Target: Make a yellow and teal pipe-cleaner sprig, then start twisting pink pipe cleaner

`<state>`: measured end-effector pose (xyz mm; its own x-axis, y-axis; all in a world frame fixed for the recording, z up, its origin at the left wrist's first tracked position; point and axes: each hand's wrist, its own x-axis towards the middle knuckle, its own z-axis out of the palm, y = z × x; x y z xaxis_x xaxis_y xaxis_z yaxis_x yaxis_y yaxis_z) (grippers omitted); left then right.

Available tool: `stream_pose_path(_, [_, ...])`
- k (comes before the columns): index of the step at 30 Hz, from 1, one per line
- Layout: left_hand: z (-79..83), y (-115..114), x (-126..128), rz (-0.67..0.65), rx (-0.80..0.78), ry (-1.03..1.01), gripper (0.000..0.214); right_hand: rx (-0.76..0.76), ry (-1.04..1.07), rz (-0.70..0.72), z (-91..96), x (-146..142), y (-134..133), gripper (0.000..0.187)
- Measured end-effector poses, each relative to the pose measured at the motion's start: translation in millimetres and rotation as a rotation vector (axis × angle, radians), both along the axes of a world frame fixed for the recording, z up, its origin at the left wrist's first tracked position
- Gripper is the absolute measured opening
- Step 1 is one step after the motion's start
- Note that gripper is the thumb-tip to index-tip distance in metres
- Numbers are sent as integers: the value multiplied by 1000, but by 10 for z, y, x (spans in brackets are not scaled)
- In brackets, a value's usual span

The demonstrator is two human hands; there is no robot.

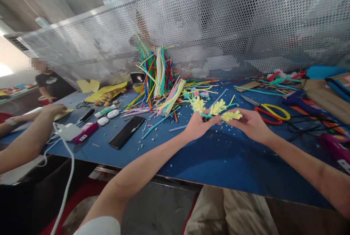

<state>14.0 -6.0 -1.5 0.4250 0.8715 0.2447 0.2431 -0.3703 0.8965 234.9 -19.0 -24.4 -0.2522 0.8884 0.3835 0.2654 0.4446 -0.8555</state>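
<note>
My left hand (197,124) and my right hand (250,123) meet above the blue table (218,158), both pinched on a small pipe-cleaner craft piece (216,111). The piece has yellow fuzzy tufts on teal stems. One tuft (231,115) lies against my right fingers, and two more stand above my left hand. A heap of coloured pipe cleaners (160,81) lies just beyond my hands.
Red-and-yellow scissors (269,112) lie right of my hands. A black phone (127,136), earbud cases (108,116) and a pink gadget (84,133) sit to the left. A co-worker's arm (27,136) rests at the table's left; a perforated metal screen (218,27) stands behind.
</note>
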Motion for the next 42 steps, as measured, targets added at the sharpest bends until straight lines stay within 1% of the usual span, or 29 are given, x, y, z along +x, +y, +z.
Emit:
stream_pose_path(2, [47,-32,18,-42,-33,-57,32,-8,54,-45,-2,-52,-17,28])
stream_pose_path(4, [84,-63,38,-72,-113,-101,33,-5,89,-113,-1,-93,-31,25])
stream_pose_path(9, [85,-125,104,-139,-475,-365,34,50,158,-281,43,-177,-93,21])
stream_pose_path(11, [62,-136,127,-156,-577,-457,34,98,144,-312,73,-207,-132,19])
stream_pose_path(13, [41,-141,143,-152,-645,-521,34,172,95,-338,102,-231,-176,16])
stream_pose_path(17, [21,-148,155,-141,-720,-566,33,329,-16,-367,136,-259,-248,12])
stream_pose_path(19, [24,-154,154,-129,-715,-569,33,368,-47,-351,139,-261,-262,9])
stream_pose_path(22, [31,-161,150,-109,-697,-561,34,377,-70,-323,137,-249,-255,7])
stream_pose_path(29, [-2,-145,140,-121,-668,-587,32,379,-85,-282,133,-221,-225,13])
stream_pose_path(32, [-10,-132,132,-129,-654,-550,33,372,-90,-302,136,-228,-223,14])
stream_pose_path(35, [-11,-122,130,-89,-577,-499,34,363,-94,-339,139,-225,-206,16])
stream_pose_path(39, [-26,-103,141,8,-393,-426,36,326,-47,-382,152,-196,-174,17])
stream_pose_path(42, [-50,-95,150,49,-318,-369,37,347,-32,-399,169,-177,-167,18])
